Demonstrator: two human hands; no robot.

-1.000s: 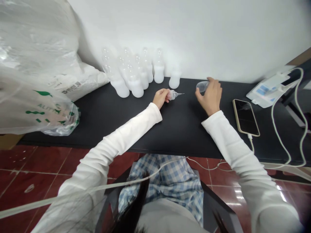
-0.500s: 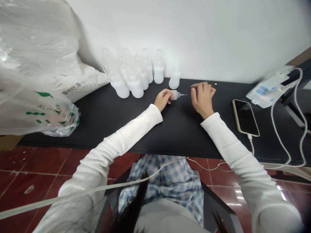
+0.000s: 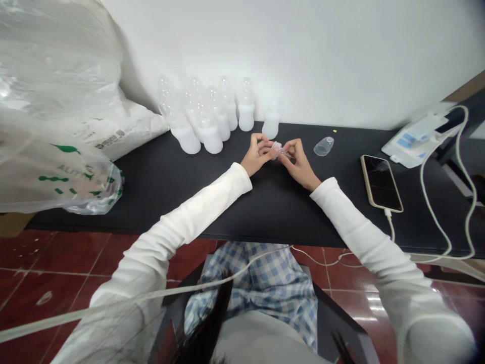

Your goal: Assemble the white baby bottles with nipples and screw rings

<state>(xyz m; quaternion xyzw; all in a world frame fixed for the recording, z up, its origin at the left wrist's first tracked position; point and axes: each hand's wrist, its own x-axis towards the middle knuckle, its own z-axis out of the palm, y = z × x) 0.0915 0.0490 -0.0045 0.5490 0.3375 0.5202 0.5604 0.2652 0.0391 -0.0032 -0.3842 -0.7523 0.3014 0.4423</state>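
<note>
Nozzle tip: a small clear nozzle tip (image 3: 277, 149) is being held just above the black table (image 3: 265, 202), between both hands, in front of the row of bottles.
Left hand: the left hand (image 3: 256, 155) is pinching the tip's wider end, fingers closed on it.
Right hand: the right hand (image 3: 298, 160) is gripping the tip's other end, its fingers meeting the left hand's fingers.
Clear cap: a clear cap (image 3: 323, 146) is lying on its side on the table, just to the right of the right hand, untouched.
Bottles: a cluster of translucent white bottles (image 3: 212, 119) is standing upright against the wall, just behind the hands.
Phone: a phone (image 3: 381, 182) is lying flat to the right, with a white cable (image 3: 428, 202) plugged in.
Plastic bags: large plastic bags (image 3: 56, 111) are sitting at the table's left end.
</note>
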